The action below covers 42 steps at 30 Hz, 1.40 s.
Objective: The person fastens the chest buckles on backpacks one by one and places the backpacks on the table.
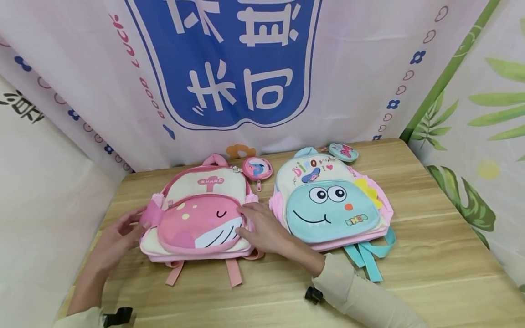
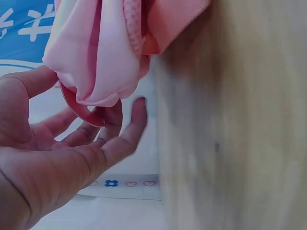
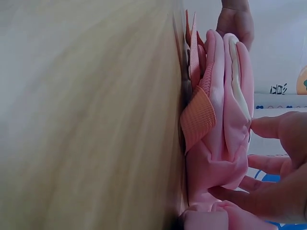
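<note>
A pink and cream backpack (image 1: 213, 182) with a whale-face pocket (image 1: 193, 223) lies on its back on the wooden table, straps toward the near edge. At its left side my left hand (image 1: 123, 234) holds the pink tail fin (image 1: 152, 213), fingers loosely curved around its edge; the left wrist view shows the fin's red edge (image 2: 81, 112) across the fingers. My right hand (image 1: 262, 225) touches the backpack's right side, thumb on the whale pocket's edge. In the right wrist view its fingers (image 3: 268, 164) rest lightly against the pink side.
A blue dinosaur backpack (image 1: 332, 209) with teal straps (image 1: 371, 259) lies close on the right. Small round pouches hang at the tops of both bags, one pink (image 1: 257, 168), one teal (image 1: 343, 152). A printed curtain (image 1: 348, 68) stands behind the table (image 1: 434, 255).
</note>
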Motion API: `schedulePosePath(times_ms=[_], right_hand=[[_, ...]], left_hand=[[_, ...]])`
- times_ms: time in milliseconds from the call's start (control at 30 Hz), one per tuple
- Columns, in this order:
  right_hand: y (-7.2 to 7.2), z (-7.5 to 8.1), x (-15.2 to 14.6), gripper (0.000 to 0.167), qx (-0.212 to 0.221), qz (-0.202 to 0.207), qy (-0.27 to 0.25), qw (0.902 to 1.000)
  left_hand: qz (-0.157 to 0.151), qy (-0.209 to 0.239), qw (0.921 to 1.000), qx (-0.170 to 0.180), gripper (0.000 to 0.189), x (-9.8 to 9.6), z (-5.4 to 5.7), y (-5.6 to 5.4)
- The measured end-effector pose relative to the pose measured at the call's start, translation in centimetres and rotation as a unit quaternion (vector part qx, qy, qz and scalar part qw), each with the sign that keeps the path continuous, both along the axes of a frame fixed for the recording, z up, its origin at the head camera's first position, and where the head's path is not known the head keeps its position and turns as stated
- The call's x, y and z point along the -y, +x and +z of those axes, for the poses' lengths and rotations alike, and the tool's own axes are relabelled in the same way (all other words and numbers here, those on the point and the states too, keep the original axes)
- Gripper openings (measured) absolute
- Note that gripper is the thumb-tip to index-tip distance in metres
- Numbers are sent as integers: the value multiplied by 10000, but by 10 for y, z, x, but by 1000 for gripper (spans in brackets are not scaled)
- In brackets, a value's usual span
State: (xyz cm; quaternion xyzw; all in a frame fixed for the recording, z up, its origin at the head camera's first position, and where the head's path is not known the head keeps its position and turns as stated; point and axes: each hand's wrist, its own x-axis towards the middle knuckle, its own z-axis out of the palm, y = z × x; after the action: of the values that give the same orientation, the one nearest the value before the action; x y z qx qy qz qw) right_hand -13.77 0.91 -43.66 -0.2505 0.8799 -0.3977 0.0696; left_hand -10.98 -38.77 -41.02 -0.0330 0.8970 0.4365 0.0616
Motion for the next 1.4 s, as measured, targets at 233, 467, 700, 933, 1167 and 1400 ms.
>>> schedulePosePath(times_ms=[233,467,700,933,1167,1400], right_hand=[[0,0,3,58,109,-22,-84,9999],[-2,-3,6,58,137,-48,-108,9998],[-4,-5,9,58,164,-7,-185,9997],[-4,-6,12,64,195,152,-184,9995],[-6,-7,12,66,262,218,-264,9991],[-7,-9,13,67,417,231,-392,9981]], left_hand=[[-192,44,9981,-591,61,1,19,-2],[-220,-145,9955,-907,59,-2,36,-5],[24,-676,9922,-1046,59,-15,56,-10],[172,-962,9897,-1046,62,-21,76,-11],[0,-1080,9862,-1253,61,-24,92,-14],[-78,-1100,9857,-1277,61,-33,107,-17]])
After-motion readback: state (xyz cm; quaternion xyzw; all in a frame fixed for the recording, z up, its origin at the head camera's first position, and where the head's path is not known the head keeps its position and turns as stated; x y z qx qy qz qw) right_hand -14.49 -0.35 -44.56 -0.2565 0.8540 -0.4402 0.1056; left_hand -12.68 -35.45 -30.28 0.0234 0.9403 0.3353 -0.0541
